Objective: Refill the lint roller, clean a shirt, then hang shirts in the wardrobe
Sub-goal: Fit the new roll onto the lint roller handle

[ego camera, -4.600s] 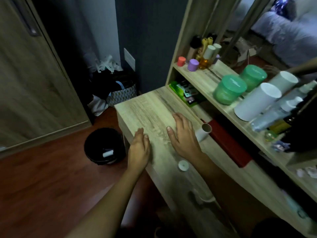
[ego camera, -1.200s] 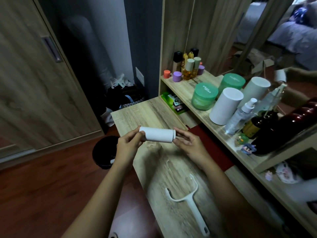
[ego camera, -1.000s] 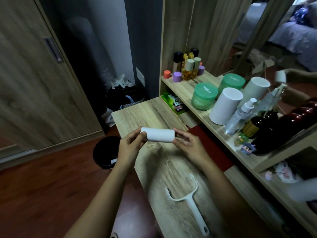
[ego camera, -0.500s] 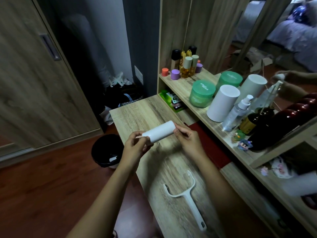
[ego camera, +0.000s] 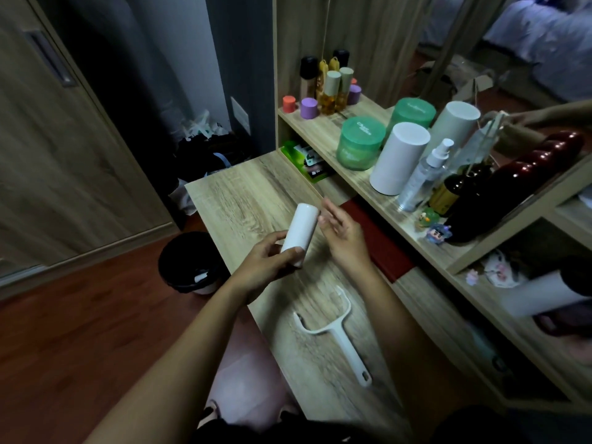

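Observation:
A white lint roll refill (ego camera: 300,233) is held above the wooden desk (ego camera: 243,200), tilted so its far end points away from me. My left hand (ego camera: 267,262) grips its near end. My right hand (ego camera: 341,233) is just right of the roll, fingers spread, fingertips close to its far end and holding nothing. The empty white lint roller handle (ego camera: 333,331) lies flat on the desk below my hands, its fork pointing away from me. No shirt is in view.
A shelf (ego camera: 323,129) on the right carries a green jar (ego camera: 360,142), a white cylinder (ego camera: 398,158), a spray bottle (ego camera: 423,174) and small bottles. A black bin (ego camera: 189,262) stands on the floor left of the desk. A wardrobe door (ego camera: 48,123) is at the far left.
The roll has swung from lying crosswise between both hands to pointing away from me. My right hand has let go of its end and opened; my left hand still holds it.

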